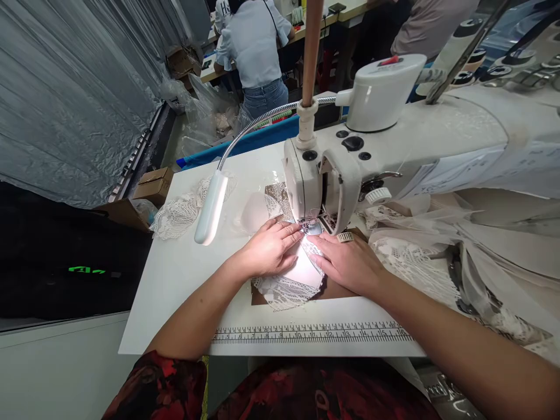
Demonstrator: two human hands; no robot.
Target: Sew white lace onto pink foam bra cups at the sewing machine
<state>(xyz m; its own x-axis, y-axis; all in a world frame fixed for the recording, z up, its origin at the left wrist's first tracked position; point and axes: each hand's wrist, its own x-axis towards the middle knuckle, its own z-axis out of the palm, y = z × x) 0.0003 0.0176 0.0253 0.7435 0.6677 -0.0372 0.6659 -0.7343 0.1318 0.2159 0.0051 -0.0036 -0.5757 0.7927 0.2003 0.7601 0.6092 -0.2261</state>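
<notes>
A white lace-trimmed fabric piece (297,273) lies under the needle area of a white sewing machine (301,175). My left hand (272,248) rests on its left side, fingers stretched toward the presser foot (306,226). On the right side of the piece lies my right hand (345,256), its fingers extended flat and a wide ring on one of them. Both hands press down from above and grip nothing. The fingertips are close to the foot, where the stitching point is partly hidden. Beneath the fabric shows a brown sheet (336,290).
A lit gooseneck lamp (212,207) hangs left of the machine. White lace pieces (177,217) and a pale cup-shaped piece (255,213) lie on the left. More lace and mesh fabric (411,259) heaps at right. A ruler strip (306,334) runs along the front; a co-worker (254,46) sits beyond.
</notes>
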